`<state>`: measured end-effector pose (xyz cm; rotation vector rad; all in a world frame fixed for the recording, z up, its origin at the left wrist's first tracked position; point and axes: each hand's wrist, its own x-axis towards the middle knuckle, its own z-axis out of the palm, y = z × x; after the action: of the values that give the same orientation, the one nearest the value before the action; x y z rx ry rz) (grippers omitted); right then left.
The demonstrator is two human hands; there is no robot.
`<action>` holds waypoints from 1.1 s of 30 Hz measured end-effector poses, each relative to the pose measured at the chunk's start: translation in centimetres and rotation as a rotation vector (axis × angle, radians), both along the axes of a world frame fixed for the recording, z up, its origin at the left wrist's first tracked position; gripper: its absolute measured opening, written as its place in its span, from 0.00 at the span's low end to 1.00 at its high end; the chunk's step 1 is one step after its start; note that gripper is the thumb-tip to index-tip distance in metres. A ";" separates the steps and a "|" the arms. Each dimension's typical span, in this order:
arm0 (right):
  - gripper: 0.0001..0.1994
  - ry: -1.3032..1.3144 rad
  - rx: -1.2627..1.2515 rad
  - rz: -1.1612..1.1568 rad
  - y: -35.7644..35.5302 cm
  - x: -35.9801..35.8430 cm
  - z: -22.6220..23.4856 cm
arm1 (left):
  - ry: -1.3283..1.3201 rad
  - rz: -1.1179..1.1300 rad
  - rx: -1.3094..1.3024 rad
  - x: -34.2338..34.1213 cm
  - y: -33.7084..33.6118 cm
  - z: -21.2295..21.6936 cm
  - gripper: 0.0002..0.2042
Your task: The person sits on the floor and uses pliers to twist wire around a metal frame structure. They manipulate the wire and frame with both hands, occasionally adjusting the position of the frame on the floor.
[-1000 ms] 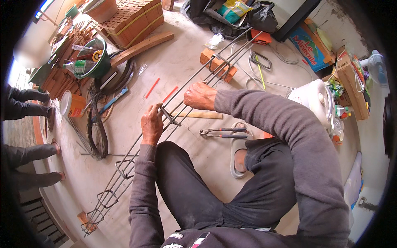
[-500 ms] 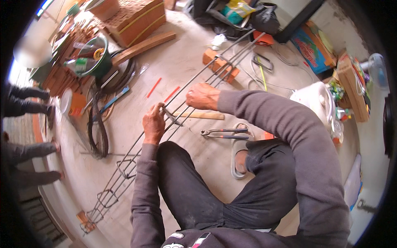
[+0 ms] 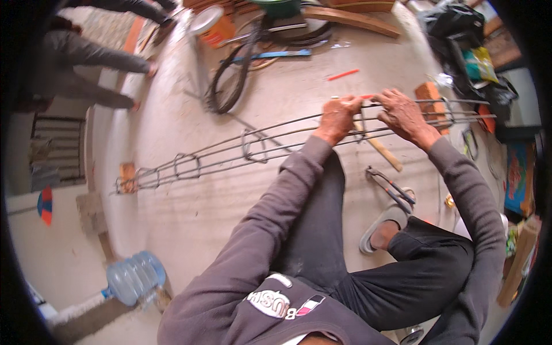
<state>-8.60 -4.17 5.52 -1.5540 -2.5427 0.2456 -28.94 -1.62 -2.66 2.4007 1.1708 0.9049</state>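
A long cage of thin steel rebar (image 3: 221,152) with several bent stirrups (image 3: 253,146) runs across in front of me. My left hand (image 3: 338,119) is closed around its upper bar, beside a stirrup. Just to the right, my right hand (image 3: 402,115) reaches over the bars with fingers bent together at the top bar. Whatever small thing it may pinch is hidden by the fingers. One brick (image 3: 127,177) supports the cage's left end, and another brick (image 3: 432,106) lies under its right part. Pincers (image 3: 391,187) with dark handles lie by my sandalled foot.
A wooden strip (image 3: 382,150) lies under the cage near my hands. Beyond are a red stick (image 3: 343,75), a coiled black tube (image 3: 233,86) and an orange bucket (image 3: 213,29). A large water bottle (image 3: 135,278) lies at lower left. Another person's legs (image 3: 98,63) show at upper left.
My view has swung to the left, so the cage now lies flatter across it. My right hand has gone from a fist to fingers reaching over the bar; the left stays at the bar.
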 end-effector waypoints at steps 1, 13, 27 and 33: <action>0.16 0.049 -0.049 -0.019 -0.2 -0.3 -0.3 | 0.016 0.022 0.017 0.2 -0.1 -0.1 0.03; 0.19 0.037 -0.269 -0.092 1.7 -2.5 -0.7 | 0.002 0.046 0.004 0.0 -0.9 0.9 0.09; 0.17 0.050 -0.390 -0.125 1.9 -2.9 -0.5 | -0.040 0.071 -0.302 0.0 0.2 -0.3 0.16; 0.20 0.121 -0.556 -0.054 1.9 -1.9 -1.2 | -0.043 0.056 -0.441 0.2 0.5 -1.5 0.18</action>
<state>-10.52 -2.23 4.29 -1.7010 -2.4538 1.0791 -28.79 -1.11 -4.16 1.9947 1.2731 0.6290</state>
